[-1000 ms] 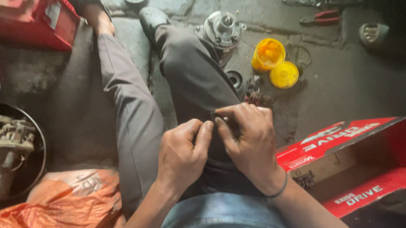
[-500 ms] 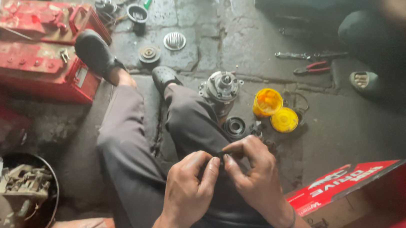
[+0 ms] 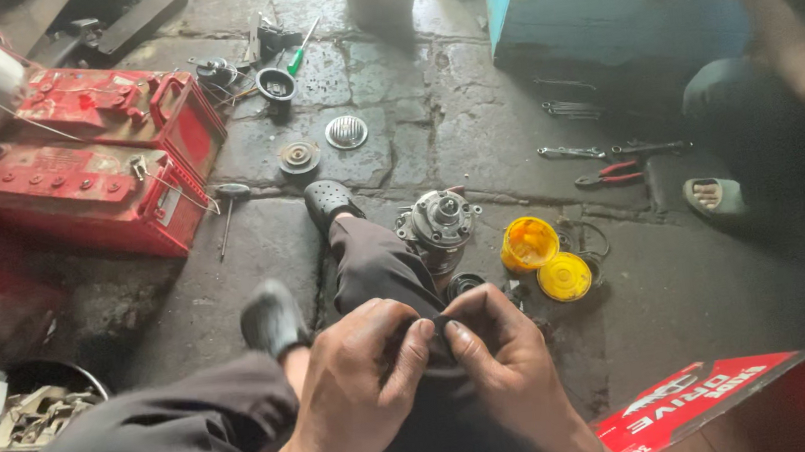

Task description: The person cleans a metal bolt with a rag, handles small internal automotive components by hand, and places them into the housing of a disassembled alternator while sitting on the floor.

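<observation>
Your left hand [image 3: 364, 380] and right hand [image 3: 496, 356]: fingers pinched together over your knee, gripped object hidden. Floor ahead: metal compressor [image 3: 439, 222], yellow tub [image 3: 528, 243], yellow lid [image 3: 564, 277].

open red cardboard box [image 3: 741, 410] with white lettering, lower right on the floor
</observation>
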